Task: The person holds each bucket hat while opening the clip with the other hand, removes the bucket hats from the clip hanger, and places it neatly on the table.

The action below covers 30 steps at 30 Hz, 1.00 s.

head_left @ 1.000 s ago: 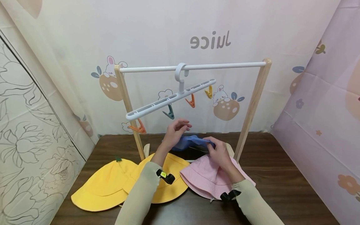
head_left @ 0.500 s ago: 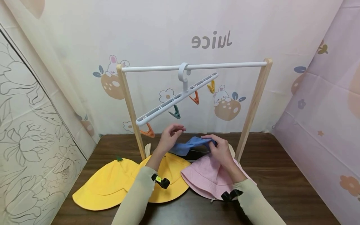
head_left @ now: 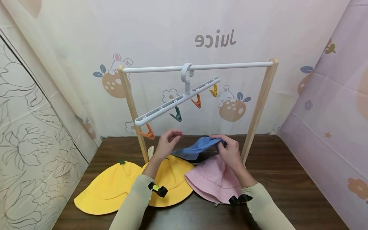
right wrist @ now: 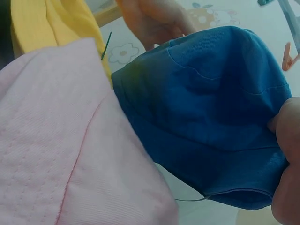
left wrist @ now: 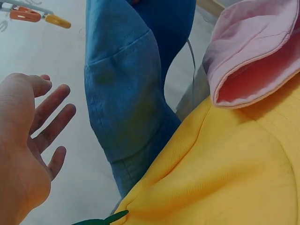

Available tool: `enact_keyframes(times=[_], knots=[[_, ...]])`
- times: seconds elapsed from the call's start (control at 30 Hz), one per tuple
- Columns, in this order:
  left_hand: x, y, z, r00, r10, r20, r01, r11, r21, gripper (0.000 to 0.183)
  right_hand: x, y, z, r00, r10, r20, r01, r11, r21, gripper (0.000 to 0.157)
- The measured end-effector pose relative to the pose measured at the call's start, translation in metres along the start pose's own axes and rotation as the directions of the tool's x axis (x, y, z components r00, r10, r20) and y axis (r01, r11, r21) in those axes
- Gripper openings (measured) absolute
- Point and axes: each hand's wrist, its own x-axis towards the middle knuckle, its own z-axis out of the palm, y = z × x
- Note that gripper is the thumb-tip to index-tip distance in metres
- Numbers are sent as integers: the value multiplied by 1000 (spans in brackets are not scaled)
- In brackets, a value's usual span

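Observation:
My right hand [head_left: 230,151] pinches the edge of a blue bucket hat [head_left: 198,148], which hangs tilted behind a pink hat [head_left: 215,182]. In the right wrist view, the thumb of that hand [right wrist: 288,164] presses against the blue cloth. To the left of the blue hat is my left hand [head_left: 169,142], its fingers loosely bent and holding nothing. The left wrist view shows a gap between this hand [left wrist: 21,140] and the hat [left wrist: 126,84]. Above both hands, a white clip hanger [head_left: 161,111] hangs slanted, with several coloured clips below it.
The hanger hooks over the white bar [head_left: 233,66] of a rack with wooden posts [head_left: 260,108]. Two overlapping yellow hats [head_left: 104,190] lie on the left of the dark wooden table [head_left: 287,191]. A patterned curtain stands behind.
My left hand has drawn away to the left and slightly down. The right hand has shifted a little right with the blue hat, which now shows more cloth. The hanger has swung slightly.

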Motion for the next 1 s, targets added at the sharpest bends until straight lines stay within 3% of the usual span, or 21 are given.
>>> enact_keyframes(times=[0.17, 0.5, 1.0], knots=[[-3, 1, -5, 999, 43, 13, -43, 999, -22, 24, 3, -6, 0, 999, 8, -44, -9, 1000, -8, 37], [-9, 3, -18, 1000, 13, 23, -13, 1000, 3, 26, 9, -12, -5, 988, 65, -140, -71, 997, -35, 35], [-22, 12, -27, 995, 89, 39, -91, 995, 34, 23, 5, -20, -21, 976, 153, -154, -162, 986, -47, 25]])
